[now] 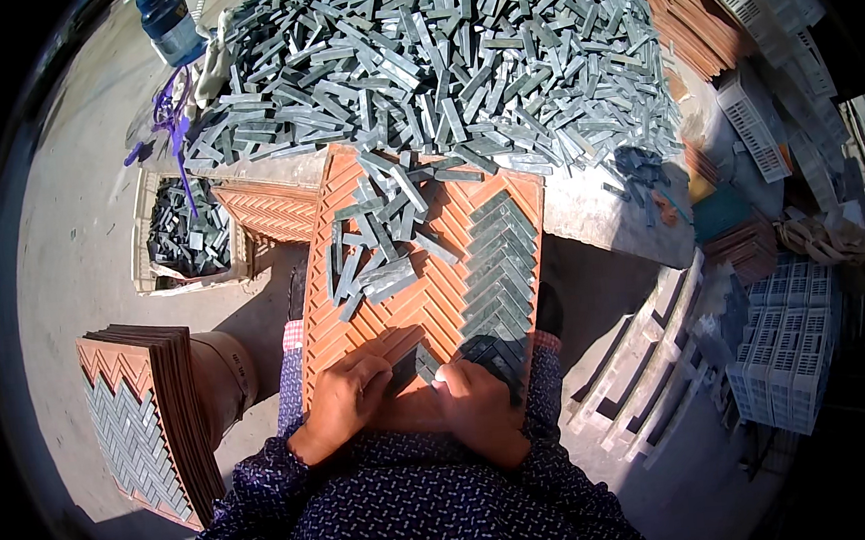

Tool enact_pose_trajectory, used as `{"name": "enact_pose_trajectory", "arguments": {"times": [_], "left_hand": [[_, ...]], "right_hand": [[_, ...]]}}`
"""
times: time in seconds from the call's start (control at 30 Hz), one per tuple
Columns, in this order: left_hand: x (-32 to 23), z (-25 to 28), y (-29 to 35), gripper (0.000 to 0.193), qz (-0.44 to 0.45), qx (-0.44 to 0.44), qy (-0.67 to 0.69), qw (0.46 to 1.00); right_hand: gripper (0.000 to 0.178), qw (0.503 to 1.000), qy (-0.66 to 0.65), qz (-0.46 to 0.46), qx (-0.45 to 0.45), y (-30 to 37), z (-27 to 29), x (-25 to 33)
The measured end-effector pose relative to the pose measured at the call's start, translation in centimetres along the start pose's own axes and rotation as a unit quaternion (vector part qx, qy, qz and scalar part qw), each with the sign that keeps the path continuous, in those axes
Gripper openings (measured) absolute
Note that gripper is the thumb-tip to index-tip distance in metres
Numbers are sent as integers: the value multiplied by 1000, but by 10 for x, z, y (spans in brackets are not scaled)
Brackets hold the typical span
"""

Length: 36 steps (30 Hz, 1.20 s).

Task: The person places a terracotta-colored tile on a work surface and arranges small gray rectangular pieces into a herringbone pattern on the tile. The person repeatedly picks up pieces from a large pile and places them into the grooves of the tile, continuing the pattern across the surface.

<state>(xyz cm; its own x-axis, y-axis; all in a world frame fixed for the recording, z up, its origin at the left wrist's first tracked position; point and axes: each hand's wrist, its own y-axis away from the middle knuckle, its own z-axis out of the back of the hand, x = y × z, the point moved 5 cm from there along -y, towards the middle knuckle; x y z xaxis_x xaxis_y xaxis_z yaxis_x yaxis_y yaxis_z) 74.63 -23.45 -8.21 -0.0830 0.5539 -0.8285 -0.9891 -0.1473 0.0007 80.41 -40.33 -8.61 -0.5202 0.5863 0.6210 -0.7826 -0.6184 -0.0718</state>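
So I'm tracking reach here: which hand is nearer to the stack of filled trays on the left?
Left. The left hand is on the orange tray's near edge, on the side toward the stack; the right hand is beside it, farther away.

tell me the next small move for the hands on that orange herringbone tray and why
Probably press the grey strip pinched between the left hand and right hand down into the empty groove at the near edge of the orange tray. The filled band of strips on the right ends just there, and loose strips lie ready further up.
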Motion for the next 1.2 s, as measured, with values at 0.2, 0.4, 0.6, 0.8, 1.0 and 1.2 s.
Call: {"name": "enact_pose_trajectory", "arguments": {"times": [0.2,0.4,0.6,0.8,1.0,1.2], "left_hand": [[-5,28,-40,21,-99,-101,-155,978],[-16,26,-68,26,-144,-131,-208,958],[-4,39,-66,28,-109,-152,-149,971],[9,52,-85,25,-68,-140,-83,984],[13,53,-90,23,-12,-62,-159,985],[5,57,-52,18,-7,-40,-28,999]], "right_hand": [[14,999,-32,26,-26,-30,23,15],[20,989,-40,110,-86,-103,30,16],[27,991,-36,129,-1,-138,12,17],[26,994,-21,90,-63,-139,24,-1],[22,997,25,58,-50,-143,11,-8],[22,980,-181,-35,72,-96,19,3]]}}
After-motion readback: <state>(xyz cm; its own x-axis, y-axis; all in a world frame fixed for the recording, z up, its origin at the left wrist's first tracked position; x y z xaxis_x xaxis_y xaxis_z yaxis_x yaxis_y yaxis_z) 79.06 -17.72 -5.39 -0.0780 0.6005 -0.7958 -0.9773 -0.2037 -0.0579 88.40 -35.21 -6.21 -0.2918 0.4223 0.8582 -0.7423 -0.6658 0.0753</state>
